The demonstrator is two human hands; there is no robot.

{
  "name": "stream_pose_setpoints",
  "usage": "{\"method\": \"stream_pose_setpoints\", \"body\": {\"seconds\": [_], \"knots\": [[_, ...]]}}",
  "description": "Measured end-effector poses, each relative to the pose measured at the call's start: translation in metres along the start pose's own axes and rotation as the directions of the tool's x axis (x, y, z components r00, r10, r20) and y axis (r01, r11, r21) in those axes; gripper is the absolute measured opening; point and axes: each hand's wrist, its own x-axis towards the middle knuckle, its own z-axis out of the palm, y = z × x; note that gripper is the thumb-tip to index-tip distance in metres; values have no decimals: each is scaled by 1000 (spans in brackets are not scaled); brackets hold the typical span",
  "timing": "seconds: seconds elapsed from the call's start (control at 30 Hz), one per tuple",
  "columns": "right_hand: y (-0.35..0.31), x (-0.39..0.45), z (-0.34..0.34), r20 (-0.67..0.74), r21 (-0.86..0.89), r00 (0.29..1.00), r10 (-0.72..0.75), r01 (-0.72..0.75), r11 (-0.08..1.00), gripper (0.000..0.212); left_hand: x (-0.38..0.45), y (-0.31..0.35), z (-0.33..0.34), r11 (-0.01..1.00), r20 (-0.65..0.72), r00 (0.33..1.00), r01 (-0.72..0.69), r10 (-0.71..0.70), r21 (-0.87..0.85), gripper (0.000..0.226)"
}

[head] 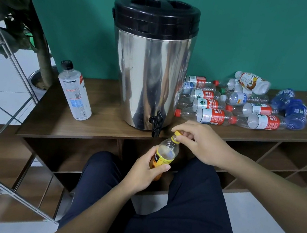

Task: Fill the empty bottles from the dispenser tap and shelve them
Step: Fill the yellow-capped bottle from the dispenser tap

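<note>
On wooden shelf top [88, 127], dispenser [149, 66], teal wall [259, 32]

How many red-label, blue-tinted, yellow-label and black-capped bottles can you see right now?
Red-label bottles, lying down: 6
Blue-tinted bottles, lying down: 2
Yellow-label bottle, held: 1
Black-capped bottle, standing: 1
Total: 10

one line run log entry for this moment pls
left hand grips yellow-labelled plastic bottle | right hand pinches its yellow cap | black tap untouched
</note>
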Motion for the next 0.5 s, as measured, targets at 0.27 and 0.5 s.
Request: {"method": "stream_pose_setpoints", "body": {"seconds": [0.27, 0.5], "knots": [[32, 31, 20, -216, 94, 940, 264, -249, 964, 22, -8, -29, 0, 991, 14, 992, 124, -124, -56, 56], [48, 51, 56, -246, -125, 944, 221, -257, 958, 25, -12, -46, -6, 978, 37, 982, 189, -186, -90, 54]]}}
